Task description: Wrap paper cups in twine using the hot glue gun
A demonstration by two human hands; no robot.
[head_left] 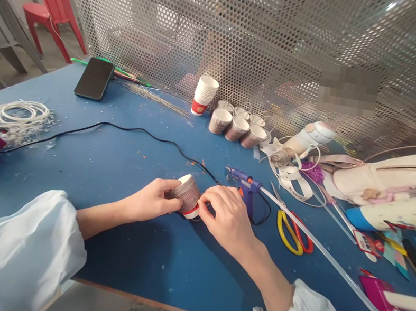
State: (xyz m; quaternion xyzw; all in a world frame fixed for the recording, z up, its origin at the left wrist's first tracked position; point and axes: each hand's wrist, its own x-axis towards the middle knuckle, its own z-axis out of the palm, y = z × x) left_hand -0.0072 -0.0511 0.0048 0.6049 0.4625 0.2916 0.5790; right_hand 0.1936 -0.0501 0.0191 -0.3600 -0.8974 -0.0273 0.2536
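A small paper cup (187, 195) lies tilted in my left hand (155, 200), whose thumb and fingers are closed around it. Greyish-brown string is wound around most of the cup, leaving a red and white band bare at its lower end. My right hand (224, 212) touches that lower end with thumb and fingers pinched together. What the pinch holds is too small to make out. Just beyond my right hand lies a blue glue gun (248, 187) with a long clear glue stick (320, 248) in it. Scissors (293, 232) with yellow and red handles lie to its right.
String-wrapped cups (238, 127) stand at the back beside a stack of paper cups (204, 95). A phone (95, 79) and thin sticks (157, 97) lie at the back left. A black cable (136, 129) crosses the blue table. White cord (18, 114) lies left; a pencil case (403, 211) lies right.
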